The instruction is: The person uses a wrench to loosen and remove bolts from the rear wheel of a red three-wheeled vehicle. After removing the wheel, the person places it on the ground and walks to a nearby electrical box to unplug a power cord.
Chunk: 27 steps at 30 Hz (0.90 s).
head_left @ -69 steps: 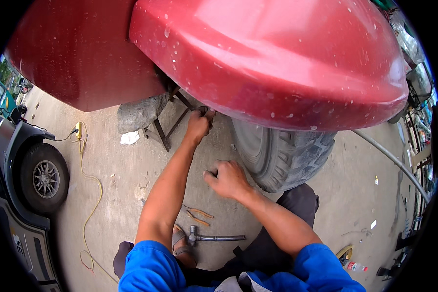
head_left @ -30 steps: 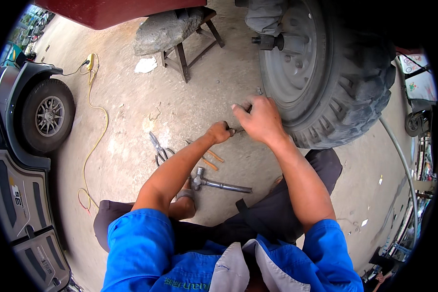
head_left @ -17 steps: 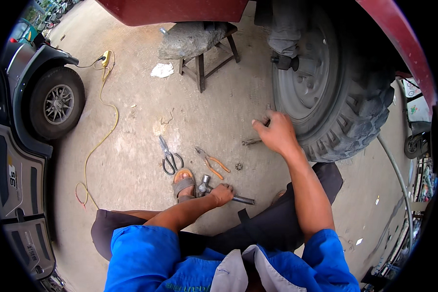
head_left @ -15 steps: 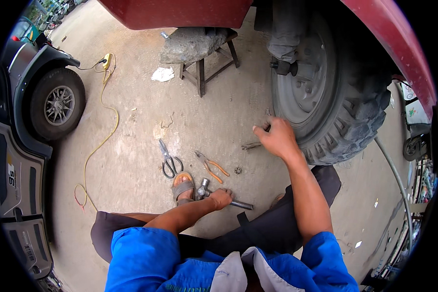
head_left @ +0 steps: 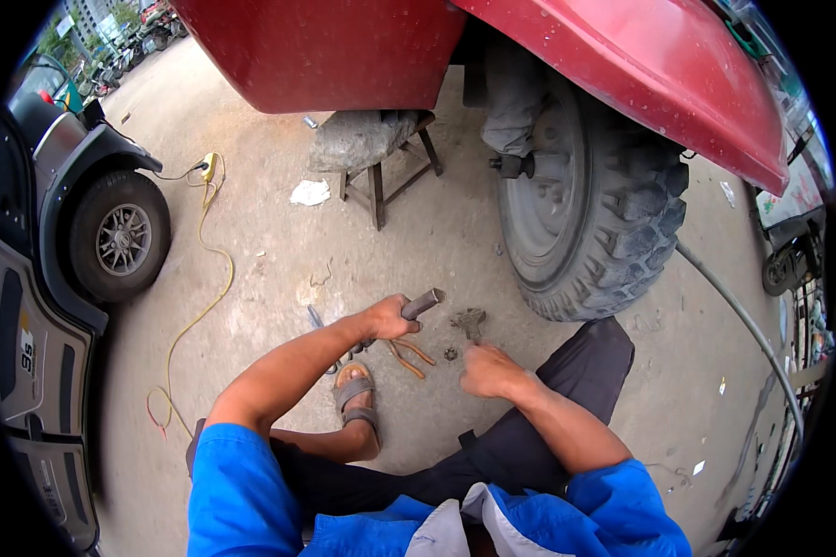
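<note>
My left hand (head_left: 388, 317) is closed round the handle of a hammer (head_left: 424, 304). The handle's hollow end sticks out to the right, and the head is mostly hidden under my forearm. My right hand (head_left: 490, 371) is closed on the stem of a dull, greasy T-shaped metal part (head_left: 469, 320), whose wider end points away from me. Between my hands on the ground lie orange-handled pliers (head_left: 412, 358), partly covered by my left arm, and a small dark ring-like nut (head_left: 450, 354). Scissors (head_left: 316, 317) lie mostly hidden behind my left forearm.
A big treaded wheel (head_left: 590, 204) stands ahead right under a red vehicle body (head_left: 622, 65). A stone slab (head_left: 362, 139) rests on a wooden stool (head_left: 377, 195) beneath the body. A yellow cable (head_left: 215, 251) runs along the left, near another vehicle's wheel (head_left: 121, 232).
My left hand has raised the hammer from beside my foot and moved it forward. My right hand has drawn back from the wheel and taken hold of the metal part. The view has shifted.
</note>
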Tool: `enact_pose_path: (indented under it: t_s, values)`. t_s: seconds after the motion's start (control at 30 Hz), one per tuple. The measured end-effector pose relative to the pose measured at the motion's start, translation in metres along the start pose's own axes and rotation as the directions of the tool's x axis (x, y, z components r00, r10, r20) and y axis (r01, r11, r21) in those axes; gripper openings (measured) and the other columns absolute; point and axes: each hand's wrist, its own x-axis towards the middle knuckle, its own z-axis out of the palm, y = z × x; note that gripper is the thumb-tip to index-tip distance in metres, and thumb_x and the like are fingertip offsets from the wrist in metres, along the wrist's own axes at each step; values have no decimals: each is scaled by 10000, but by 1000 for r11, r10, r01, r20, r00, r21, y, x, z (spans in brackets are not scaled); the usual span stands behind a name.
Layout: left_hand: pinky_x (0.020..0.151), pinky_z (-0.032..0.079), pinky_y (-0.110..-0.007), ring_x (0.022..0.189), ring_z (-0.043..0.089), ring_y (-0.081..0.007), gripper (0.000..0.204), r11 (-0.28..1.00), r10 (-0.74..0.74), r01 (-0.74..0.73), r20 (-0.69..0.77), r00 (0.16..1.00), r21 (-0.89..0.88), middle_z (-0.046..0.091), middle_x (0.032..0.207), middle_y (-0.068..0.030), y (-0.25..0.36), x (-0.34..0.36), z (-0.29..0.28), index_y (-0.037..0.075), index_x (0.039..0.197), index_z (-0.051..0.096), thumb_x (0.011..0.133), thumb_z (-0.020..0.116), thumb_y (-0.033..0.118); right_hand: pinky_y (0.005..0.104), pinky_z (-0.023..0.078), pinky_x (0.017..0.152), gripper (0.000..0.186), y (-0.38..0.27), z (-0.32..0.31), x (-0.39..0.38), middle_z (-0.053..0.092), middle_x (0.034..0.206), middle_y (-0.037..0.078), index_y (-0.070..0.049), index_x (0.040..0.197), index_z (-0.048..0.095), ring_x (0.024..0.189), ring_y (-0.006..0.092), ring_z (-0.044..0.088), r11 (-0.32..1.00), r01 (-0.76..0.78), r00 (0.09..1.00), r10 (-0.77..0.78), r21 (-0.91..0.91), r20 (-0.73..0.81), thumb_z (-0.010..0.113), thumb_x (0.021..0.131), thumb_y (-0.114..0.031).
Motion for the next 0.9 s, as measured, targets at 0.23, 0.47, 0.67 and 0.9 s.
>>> enact_pose_path:
  t_s: [0.23,0.47,0.67,0.9]
  values:
    - [674,460,-486,794,619,-408,99,750,430,-438,138,892,496,642,745,-156,61,-40,-73,22,739,558,661,605,58,558,425,980,546,-17,153,25,491,1192,442,148,1186,516,1263,479,451,981,-97,991,112,-170,79,604,742,-157]
    - [761,492,-438,877,624,-332,165,402,684,-601,210,699,691,610,843,-110,71,-65,-55,70,782,559,677,684,92,466,540,854,447,-11,102,65,677,1089,154,-97,1267,582,1006,321,675,333,-275,960,140,902,242,593,904,-359]
    - [824,502,-407,937,611,-285,128,318,741,-608,209,638,728,615,904,-102,87,-81,-31,82,857,618,741,638,130,372,562,750,303,-55,-27,59,671,896,92,-39,994,624,802,209,668,-307,-131,967,-250,943,53,594,929,-333]
    - [951,441,-408,1062,546,-279,460,208,764,-712,343,547,671,558,1098,-143,151,-178,-26,28,1173,588,742,662,171,291,442,423,108,-16,-23,118,541,668,29,-41,835,527,514,137,528,-128,-174,984,-42,976,170,594,884,-110]
